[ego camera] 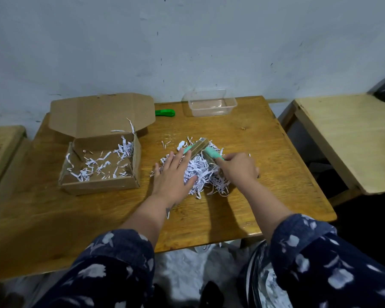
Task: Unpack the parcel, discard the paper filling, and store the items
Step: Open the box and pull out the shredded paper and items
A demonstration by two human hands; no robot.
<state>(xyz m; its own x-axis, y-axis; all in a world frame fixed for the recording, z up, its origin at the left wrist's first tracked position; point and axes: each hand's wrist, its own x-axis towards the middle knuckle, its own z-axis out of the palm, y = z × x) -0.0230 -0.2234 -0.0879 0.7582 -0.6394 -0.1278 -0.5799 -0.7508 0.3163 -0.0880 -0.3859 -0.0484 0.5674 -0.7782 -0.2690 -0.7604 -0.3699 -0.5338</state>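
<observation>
A pile of white shredded paper (201, 172) lies in the middle of the wooden table (265, 152). Two mint-green items in flat cardboard packaging lie on the pile: one (196, 147) at its far side, the other (211, 153) beside it. My left hand (172, 174) rests flat and spread on the pile's left side, fingertips near the first item. My right hand (238, 166) is closed around the near end of the second item. The open cardboard parcel box (100, 185) stands at the left with a few paper strips inside.
An empty clear plastic container (211, 103) stands at the table's far edge, with a green utility knife (165, 112) to its left. A second table (351, 138) stands to the right. A bag with shredded paper (267, 283) sits on the floor below the near edge.
</observation>
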